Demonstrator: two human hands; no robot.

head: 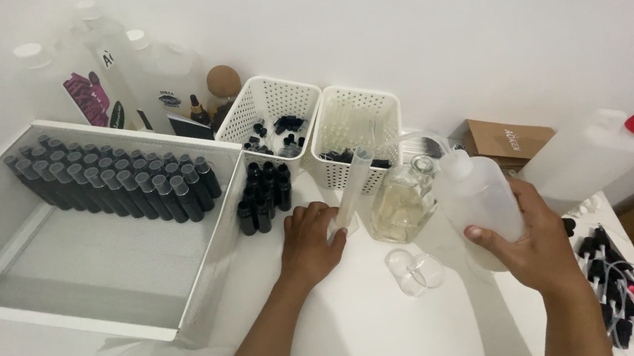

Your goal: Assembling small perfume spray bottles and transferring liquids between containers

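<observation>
Right hand (532,246) clasps the soft, squeezable wash bottle (476,196) round its belly — beside it, left hand (309,241) steadies the light, tippy graduated cylinder (353,186) at its base.

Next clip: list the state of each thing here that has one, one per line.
Squeeze bottle: held in right hand, tilted.
Measuring cylinder: upright, steadied by left hand.
Glass bottle: uncapped, pale liquid inside.
Jug: red cap on, lying down.
Tray: dark vials at back.
</observation>
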